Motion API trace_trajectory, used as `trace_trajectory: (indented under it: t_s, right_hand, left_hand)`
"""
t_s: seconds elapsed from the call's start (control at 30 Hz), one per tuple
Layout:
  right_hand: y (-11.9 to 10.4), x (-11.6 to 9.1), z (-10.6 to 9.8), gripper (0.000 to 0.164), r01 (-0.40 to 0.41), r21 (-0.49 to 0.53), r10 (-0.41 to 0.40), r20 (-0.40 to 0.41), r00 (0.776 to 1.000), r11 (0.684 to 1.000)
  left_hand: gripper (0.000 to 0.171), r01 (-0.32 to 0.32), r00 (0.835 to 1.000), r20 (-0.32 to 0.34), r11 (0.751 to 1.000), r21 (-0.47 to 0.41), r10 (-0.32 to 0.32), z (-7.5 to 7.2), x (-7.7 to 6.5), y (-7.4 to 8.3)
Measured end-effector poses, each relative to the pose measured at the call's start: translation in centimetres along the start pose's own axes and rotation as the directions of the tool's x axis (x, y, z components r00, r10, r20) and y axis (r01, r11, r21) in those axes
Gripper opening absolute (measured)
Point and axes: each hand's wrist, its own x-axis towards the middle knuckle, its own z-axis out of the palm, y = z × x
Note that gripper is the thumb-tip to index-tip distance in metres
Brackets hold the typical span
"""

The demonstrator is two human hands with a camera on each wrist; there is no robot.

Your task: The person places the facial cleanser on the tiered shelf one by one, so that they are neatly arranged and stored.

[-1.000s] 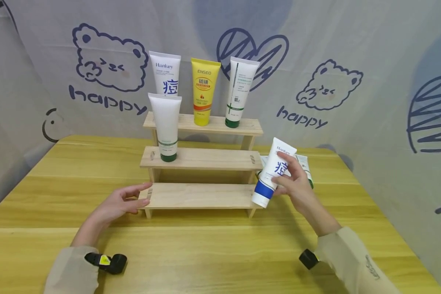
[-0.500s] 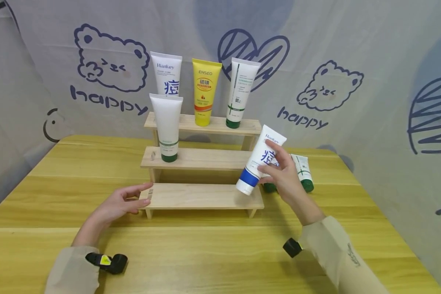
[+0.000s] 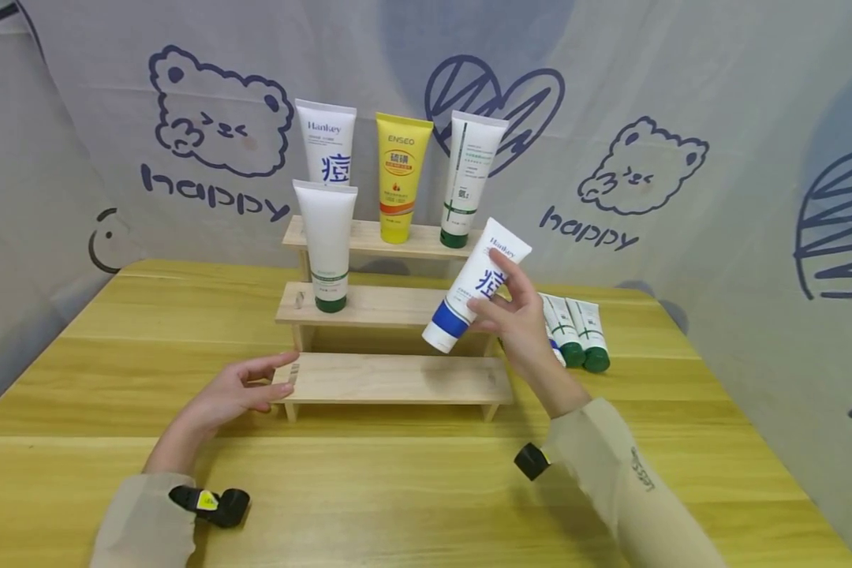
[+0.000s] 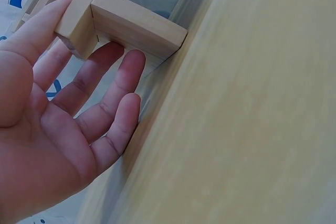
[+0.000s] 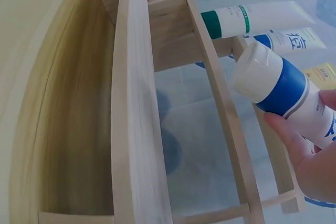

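Note:
My right hand (image 3: 518, 323) holds a white and blue squeeze tube (image 3: 461, 296) marked Hankey between thumb and fingers. The tube tilts, its cap pointing down and left, in front of the middle step's right half. A three-step wooden display stand (image 3: 397, 379) is on the table. My left hand (image 3: 230, 390) grips the left end of its bottom step, with fingertips beside the leg in the left wrist view. On the middle step's left end stands a white tube (image 3: 326, 244) with a green cap. Behind it, the top step carries another Hankey tube (image 3: 328, 142), a yellow tube (image 3: 401, 177) and a green-capped tube (image 3: 472, 177).
Several tubes (image 3: 588, 327) lie flat on the wooden table (image 3: 369, 489) to the right of the stand, partly hidden by my right hand. A printed cloth (image 3: 632, 71) with bears and hearts hangs close behind the table.
My right hand has carried the Hankey tube left and up, from beside the stand to over its steps. More of the lying tubes shows now. My left hand stays put.

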Motion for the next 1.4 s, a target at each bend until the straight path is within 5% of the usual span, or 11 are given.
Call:
trace_trajectory:
  t_s: [0.27,0.5,0.6,0.67,0.8,0.93,1.13,1.4]
  right_hand:
    - [-0.8,0.6,2.4,0.065,0.012,-0.057,-0.016,-0.067,0.998,0.998]
    - [-0.3,1.9,3.3,0.063,0.112,-0.118,-0.117,-0.039,0.992,0.987]
    - [3.4,4.6,1.5,0.064,0.154,-0.106,-0.157,-0.022,0.987,0.982]
    - [3.7,5.1,1.5,0.063,0.169,-0.120,-0.172,-0.013,0.985,0.978]
    - [1.9,4.5,3.4,0.059,0.169,-0.170,-0.172,-0.001,0.985,0.971]
    - [0.3,4.1,5.1,0.057,0.213,-0.250,-0.209,0.044,0.977,0.945]
    - [1.1,4.8,6.2,0.053,0.384,-0.327,-0.351,0.155,0.923,0.864]
    - [1.7,5.1,7.2,0.050,0.442,-0.399,-0.374,0.238,0.896,0.804]
  left_hand:
    - [0.056,-0.002,1.000,0.001,1.000,-0.009,0.002,0.0,0.0,0.0]
    - [0.056,0.002,1.000,0.000,1.000,-0.009,-0.002,0.0,0.0,0.2]
    - [0.056,0.003,1.000,-0.002,1.000,-0.005,-0.003,0.0,0.0,0.2]
    - [0.056,0.003,1.000,-0.004,1.000,-0.001,-0.003,0.1,0.0,0.3]
    - [0.056,-0.001,1.000,-0.004,1.000,0.001,0.001,0.0,0.0,0.2]
    - [0.056,-0.006,1.000,0.001,1.000,-0.010,0.006,0.0,0.0,0.1]
    - [0.056,-0.003,1.000,-0.003,1.000,-0.008,0.003,0.0,-0.1,0.0]
    - [0.056,-0.005,1.000,-0.004,1.000,-0.010,0.005,0.1,-0.1,0.0]
